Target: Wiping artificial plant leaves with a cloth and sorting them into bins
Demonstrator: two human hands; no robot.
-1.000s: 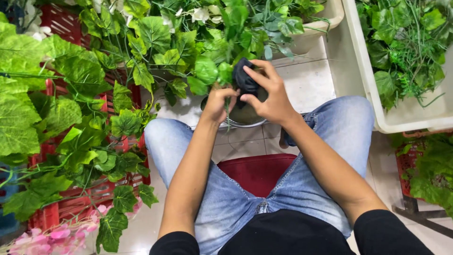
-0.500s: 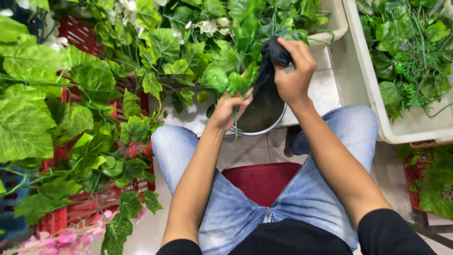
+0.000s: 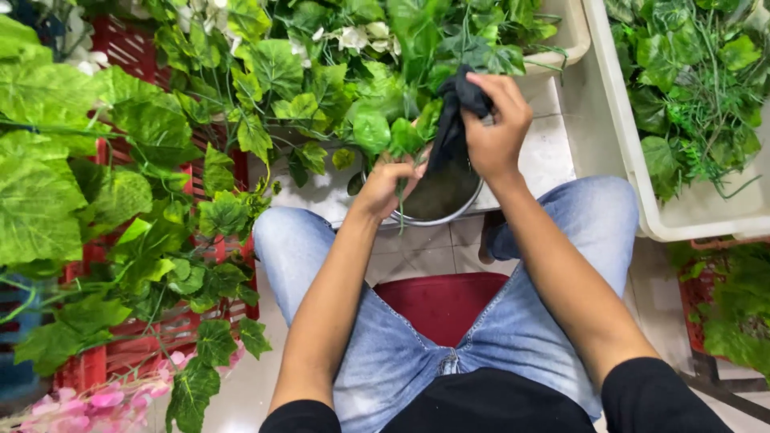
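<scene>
1. Gripping dark cloth [image 3: 451, 128] in my right hand [image 3: 496, 128], closed; it hangs over the metal bowl [image 3: 449, 210], which holds dark liquid.
2. My left hand [image 3: 385, 184] pinches a leafy stem [image 3: 401, 140] just left of the cloth.
3. Farther right of my grip, the white tub [image 3: 634, 176] holds green foliage.

There is a single view, from a camera worn on the seated person's head, and it looks steeply down over the chest and both forearms to the left hand [image 3: 387, 183] and the right hand [image 3: 496, 127], which meet a little above the middle of the picture. It sits close (the hands are at arm's length, the denim knees just below them, the red stool seat [image 3: 439, 303] nearer the lens than the hands). Leftward of the hands the frame takes in the red crate [image 3: 120, 353], rightward the white tub [image 3: 642, 172], and beyond them leafy stems.
</scene>
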